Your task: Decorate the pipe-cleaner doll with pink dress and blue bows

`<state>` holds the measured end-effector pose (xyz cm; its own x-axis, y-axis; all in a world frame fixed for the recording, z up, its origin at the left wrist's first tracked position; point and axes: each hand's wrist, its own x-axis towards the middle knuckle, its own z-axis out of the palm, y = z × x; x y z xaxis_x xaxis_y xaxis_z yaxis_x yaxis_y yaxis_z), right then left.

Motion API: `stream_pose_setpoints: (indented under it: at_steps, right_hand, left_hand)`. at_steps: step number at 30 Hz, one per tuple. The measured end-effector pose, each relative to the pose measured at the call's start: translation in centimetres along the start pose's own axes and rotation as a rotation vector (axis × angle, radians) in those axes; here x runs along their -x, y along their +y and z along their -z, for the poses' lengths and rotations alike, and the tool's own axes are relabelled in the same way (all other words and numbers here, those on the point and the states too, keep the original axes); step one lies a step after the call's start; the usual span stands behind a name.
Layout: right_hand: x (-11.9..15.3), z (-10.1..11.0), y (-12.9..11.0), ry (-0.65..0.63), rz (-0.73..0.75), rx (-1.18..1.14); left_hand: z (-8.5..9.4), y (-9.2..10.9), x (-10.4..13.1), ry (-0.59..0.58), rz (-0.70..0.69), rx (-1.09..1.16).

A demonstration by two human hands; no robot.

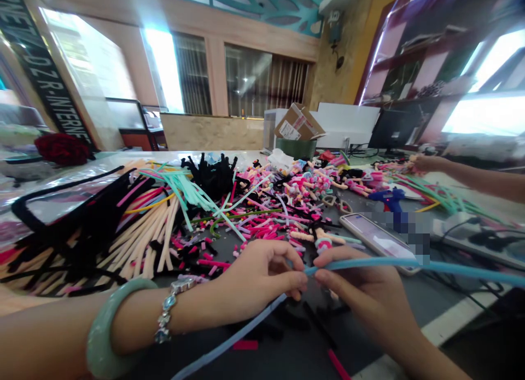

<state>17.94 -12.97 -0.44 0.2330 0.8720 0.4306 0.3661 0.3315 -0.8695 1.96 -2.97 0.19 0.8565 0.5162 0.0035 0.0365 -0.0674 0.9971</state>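
Note:
Two blue fuzzy stems meet between my hands: a light blue stem [435, 267] runs off to the right edge, and a paler blue stem [229, 339] slants down to the bottom edge. My left hand [262, 276] pinches them near the meeting point between thumb and fingers. Close beside it, my right hand [361, 292] grips the light blue stem between thumb and forefinger. The fingertips of both hands are a small gap apart. Just behind my right hand lies a small doll-like figure [323, 242] with beige arms.
Cut pink and black pieces [266, 224] litter the table. Beige stems [143, 238] and black bundles lie left. A phone [379, 240], a blue glue gun [389, 198] and a power strip [471, 238] are right. Another person's arm [471, 175] reaches in at the right. A cardboard box [299, 123] stands behind.

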Motion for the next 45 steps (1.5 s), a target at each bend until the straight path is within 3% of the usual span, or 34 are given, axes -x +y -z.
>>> stream_pose_setpoints:
  at_steps: [6,13,18,23,27,31,40,45]
  right_hand:
    - [-0.2,0.1,-0.2,-0.09,0.068,0.133]
    - [0.4,0.2,0.4,-0.001,0.085,0.09]
    - [0.6,0.3,0.9,0.037,0.156,0.032]
    - [0.4,0.0,0.7,-0.116,0.081,0.191]
    - [0.4,-0.5,1.0,-0.276,0.032,0.139]
    - [0.7,-0.7,1.4,-0.34,-0.073,0.012]
    - [0.2,-0.8,1.1,-0.301,-0.07,-0.058]
    - [0.2,-1.0,1.2,-0.328,-0.092,-0.101]
  left_hand:
    - [0.0,-0.1,0.2,-0.013,-0.042,0.035]
    - [0.2,0.3,-0.1,0.09,-0.122,-0.092]
    - [0.4,0.3,0.1,0.049,-0.14,-0.283]
    - [0.3,0.9,0.8,-0.122,-0.217,-0.586]
    - [0.2,1.3,1.2,-0.196,-0.297,-0.715]
    - [0.2,1.7,1.3,-0.232,-0.322,-0.785]
    - [0.5,1.5,1.0,-0.24,-0.434,-0.667]
    - [0.8,1.3,0.9,-0.292,-0.402,-0.568]
